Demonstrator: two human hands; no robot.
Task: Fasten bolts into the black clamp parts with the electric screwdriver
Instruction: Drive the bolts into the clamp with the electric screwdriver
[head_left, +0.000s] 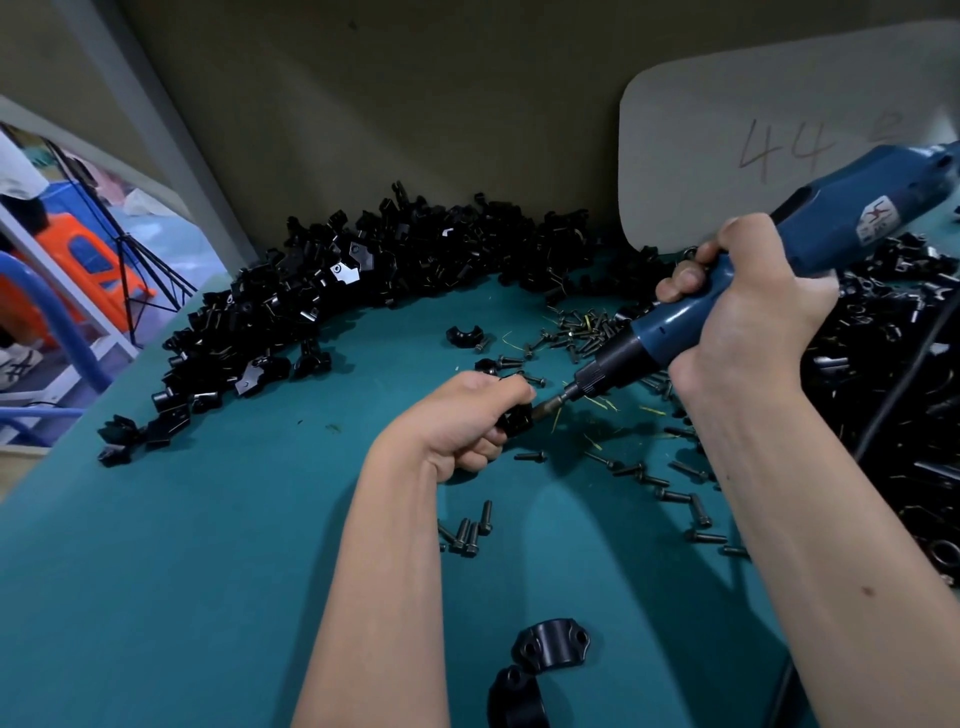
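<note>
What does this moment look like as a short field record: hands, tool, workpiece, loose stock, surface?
left hand: left hand grips a black clamp part just above the table
right hand: right hand holds the blue electric screwdriver
tool contact: bit tip meets the held part
loose bolts: bolts scattered near both arms
clamp stock: pile of black parts along the far edge; two clamp halves near the person
surface: teal table mat
backdrop: card marked 44

A handwritten "44" marks the pale board (769, 150); the label on the electric screwdriver (810, 254) appears illegible.
</note>
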